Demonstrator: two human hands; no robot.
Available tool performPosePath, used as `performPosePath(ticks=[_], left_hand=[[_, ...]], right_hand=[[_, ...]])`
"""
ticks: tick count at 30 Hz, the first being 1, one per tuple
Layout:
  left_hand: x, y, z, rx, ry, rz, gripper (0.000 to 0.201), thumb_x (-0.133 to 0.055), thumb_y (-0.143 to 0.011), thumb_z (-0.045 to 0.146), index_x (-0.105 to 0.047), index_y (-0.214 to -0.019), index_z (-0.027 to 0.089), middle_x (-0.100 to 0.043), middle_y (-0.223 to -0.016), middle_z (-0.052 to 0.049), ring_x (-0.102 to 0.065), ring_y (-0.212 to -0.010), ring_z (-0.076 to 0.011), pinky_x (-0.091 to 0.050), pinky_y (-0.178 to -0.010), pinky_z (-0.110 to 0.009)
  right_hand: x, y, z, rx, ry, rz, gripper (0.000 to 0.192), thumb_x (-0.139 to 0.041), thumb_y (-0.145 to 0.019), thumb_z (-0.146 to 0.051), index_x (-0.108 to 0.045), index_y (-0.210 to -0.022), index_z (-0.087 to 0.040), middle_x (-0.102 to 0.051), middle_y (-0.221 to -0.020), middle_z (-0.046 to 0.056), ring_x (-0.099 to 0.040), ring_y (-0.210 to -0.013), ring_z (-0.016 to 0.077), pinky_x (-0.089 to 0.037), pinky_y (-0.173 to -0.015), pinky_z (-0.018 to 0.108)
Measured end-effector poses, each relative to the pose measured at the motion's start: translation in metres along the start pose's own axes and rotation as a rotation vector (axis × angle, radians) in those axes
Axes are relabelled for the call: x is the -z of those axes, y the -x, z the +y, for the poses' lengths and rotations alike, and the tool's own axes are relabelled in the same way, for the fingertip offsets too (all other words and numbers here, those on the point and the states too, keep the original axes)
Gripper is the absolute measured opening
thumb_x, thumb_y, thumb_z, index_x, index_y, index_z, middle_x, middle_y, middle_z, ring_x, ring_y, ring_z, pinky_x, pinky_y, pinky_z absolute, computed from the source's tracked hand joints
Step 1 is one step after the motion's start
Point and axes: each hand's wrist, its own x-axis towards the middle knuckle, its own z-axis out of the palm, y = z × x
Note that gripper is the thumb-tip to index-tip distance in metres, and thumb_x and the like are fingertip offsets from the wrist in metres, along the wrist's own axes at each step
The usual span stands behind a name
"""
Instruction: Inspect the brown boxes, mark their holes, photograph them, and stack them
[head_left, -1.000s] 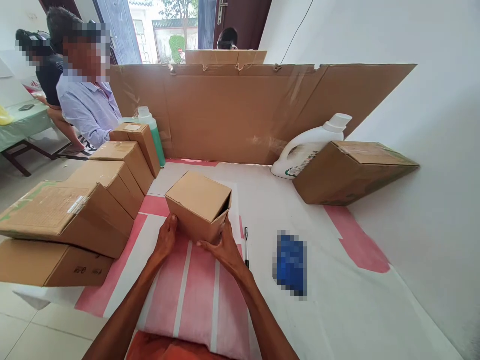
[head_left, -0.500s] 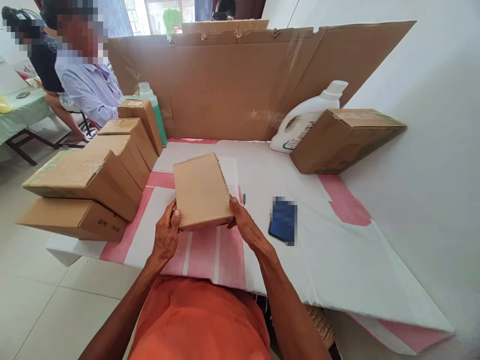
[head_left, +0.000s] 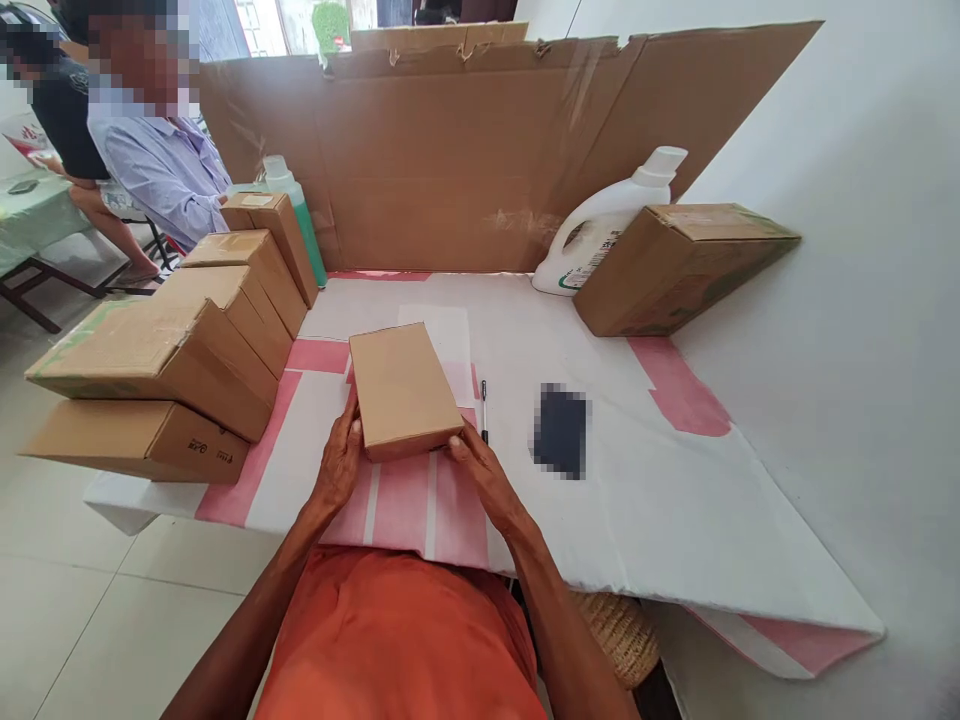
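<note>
A small closed brown cardboard box [head_left: 405,388] is between my hands at the middle of the table, its plain top facing up. My left hand [head_left: 342,460] presses against its left side, thumb by the near left corner. At the near right corner, my right hand [head_left: 484,470] grips the box with the thumb on its front edge; the other fingers are mostly hidden. Whether the box's underside rests fully on the cloth I cannot tell. Just right of it lies a pen [head_left: 484,412], and farther right a dark, blurred-out phone-like object [head_left: 560,430].
Several cardboard boxes [head_left: 150,345] stand along the left, with a bottle of green liquid [head_left: 304,215] behind. At the right are a white jug [head_left: 600,225] and a tilted box [head_left: 682,270]. A tall cardboard panel [head_left: 435,160] closes the back. Two people sit beyond at left.
The box has come down lower toward the table and turned slightly, with both hands still on it. More of the pen shows now. The whole view has shifted a little.
</note>
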Motion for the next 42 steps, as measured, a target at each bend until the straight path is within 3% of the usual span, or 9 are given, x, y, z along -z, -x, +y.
performPosePath(ticks=[4,7,12,16,20,26,33,38,42], left_hand=[[0.005,0.006,0.027,-0.060,0.010,0.004,0.082,-0.025,-0.106,0.078,-0.043,-0.168,0.026,-0.048,-0.170,-0.014,-0.041,-0.161,-0.0290,-0.028,-0.136,-0.053],[0.015,0.011,0.050,-0.186,0.010,0.079,0.071,-0.026,-0.110,0.071,-0.049,-0.164,0.030,-0.048,-0.170,-0.012,-0.039,-0.161,-0.0282,-0.025,-0.136,-0.054],[0.027,0.009,0.071,-0.267,0.034,0.140,0.077,-0.029,-0.106,0.078,-0.055,-0.157,0.028,-0.054,-0.162,-0.014,-0.044,-0.157,-0.0316,-0.031,-0.133,-0.056],[0.040,0.000,0.091,-0.199,0.002,0.100,0.079,-0.038,-0.102,0.080,-0.058,-0.153,0.023,-0.062,-0.149,-0.017,-0.055,-0.145,-0.0341,-0.042,-0.126,-0.055],[0.048,-0.002,0.113,-0.122,-0.067,0.032,0.085,-0.053,-0.096,0.080,-0.047,-0.162,0.025,-0.058,-0.154,-0.018,-0.053,-0.148,-0.0368,-0.042,-0.125,-0.056],[0.039,0.037,0.116,0.064,0.172,-0.105,0.080,-0.060,-0.098,0.070,-0.033,-0.161,0.028,-0.068,-0.128,-0.013,-0.075,-0.098,-0.0254,-0.063,-0.091,-0.046],[0.067,0.044,0.105,-0.118,0.012,0.222,0.045,-0.067,-0.096,0.066,-0.067,-0.106,0.023,-0.066,-0.095,-0.003,-0.065,-0.089,-0.0212,-0.052,-0.083,-0.034],[0.086,0.031,0.132,-0.287,-0.021,-0.023,0.057,-0.070,-0.097,0.057,-0.060,-0.147,0.030,-0.065,-0.146,-0.006,-0.062,-0.134,-0.0273,-0.050,-0.112,-0.039],[0.077,0.037,0.142,-0.393,-0.157,-0.078,0.029,-0.069,-0.100,0.040,-0.073,-0.127,0.030,-0.073,-0.130,-0.003,-0.067,-0.127,-0.0233,-0.050,-0.114,-0.037]], right_hand=[[-0.008,0.000,-0.023,0.033,0.122,0.052,0.070,-0.048,-0.102,-0.079,-0.072,-0.142,-0.027,-0.076,-0.133,0.013,-0.073,-0.110,0.0307,-0.063,-0.093,0.047],[-0.012,0.002,-0.042,0.104,0.141,0.064,0.069,-0.041,-0.107,-0.076,-0.073,-0.139,-0.024,-0.076,-0.107,0.010,-0.067,-0.077,0.0219,-0.060,-0.071,0.038],[-0.027,0.004,-0.060,0.221,0.097,0.074,0.067,-0.043,-0.108,-0.071,-0.072,-0.141,-0.020,-0.067,-0.094,0.006,-0.063,-0.074,0.0189,-0.057,-0.062,0.033],[-0.035,0.007,-0.075,0.253,0.134,0.102,0.079,-0.047,-0.107,-0.071,-0.044,-0.168,-0.022,-0.060,-0.085,-0.001,-0.061,-0.065,0.0164,-0.058,-0.064,0.033],[-0.026,-0.003,-0.104,0.354,0.341,0.212,0.082,-0.048,-0.103,-0.079,-0.057,-0.160,-0.020,-0.071,-0.104,0.008,-0.070,-0.097,0.0259,-0.059,-0.090,0.042],[-0.006,-0.043,-0.122,0.247,0.256,0.141,0.063,-0.058,-0.098,-0.071,-0.071,-0.139,-0.024,-0.071,-0.142,0.011,-0.063,-0.132,0.0336,-0.047,-0.115,0.050],[-0.032,-0.023,-0.120,0.333,0.190,-0.023,0.051,-0.062,-0.096,-0.037,-0.058,-0.146,-0.027,-0.069,-0.138,0.007,-0.063,-0.128,0.0298,-0.047,-0.116,0.049],[-0.065,0.017,-0.121,0.444,0.168,-0.229,0.081,-0.068,-0.095,-0.024,-0.030,-0.167,-0.028,-0.061,-0.153,0.012,-0.055,-0.145,0.0287,-0.038,-0.126,0.052],[-0.066,0.032,-0.112,0.378,-0.017,-0.200,0.063,-0.064,-0.099,-0.032,-0.044,-0.159,-0.031,-0.055,-0.162,0.009,-0.049,-0.154,0.0285,-0.039,-0.129,0.051]])
